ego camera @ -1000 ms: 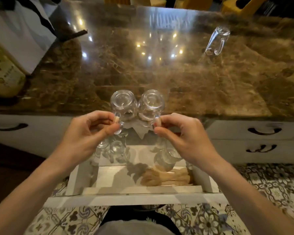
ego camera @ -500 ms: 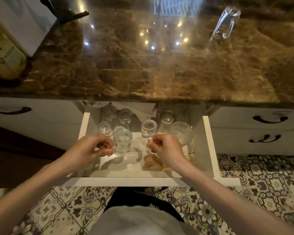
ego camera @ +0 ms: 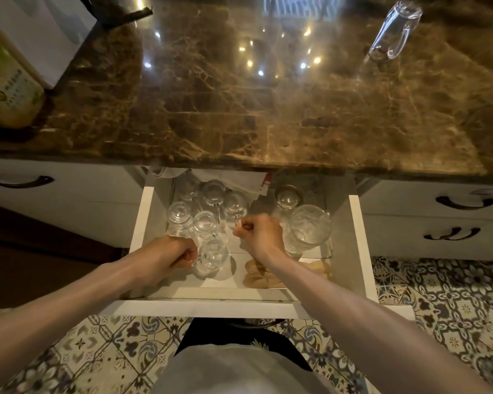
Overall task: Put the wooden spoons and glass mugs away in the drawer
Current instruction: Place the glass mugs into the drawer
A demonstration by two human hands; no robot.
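Observation:
The white drawer (ego camera: 357,240) is pulled open below the marble counter. Several glass mugs (ego camera: 182,214) stand inside at the back left. My left hand (ego camera: 168,253) grips the handle of a glass mug (ego camera: 213,257) resting on the drawer floor at the front left. My right hand (ego camera: 261,237) pinches the handle of another glass mug (ego camera: 235,206) near the middle. Wooden spoons (ego camera: 256,277) lie at the drawer's front, partly under my right wrist. One more glass mug (ego camera: 393,32) lies on its side at the counter's far right.
A larger glass (ego camera: 308,226) and a small round glass (ego camera: 288,196) stand in the drawer's right half. A yellow bottle (ego camera: 9,89) and a white box (ego camera: 49,32) stand on the counter's left. Closed drawers with dark handles (ego camera: 464,201) flank the open one.
Both hands came down from the counter edge with a mug each and into the drawer. The two mugs now sit low among the others, the left one nearer the front.

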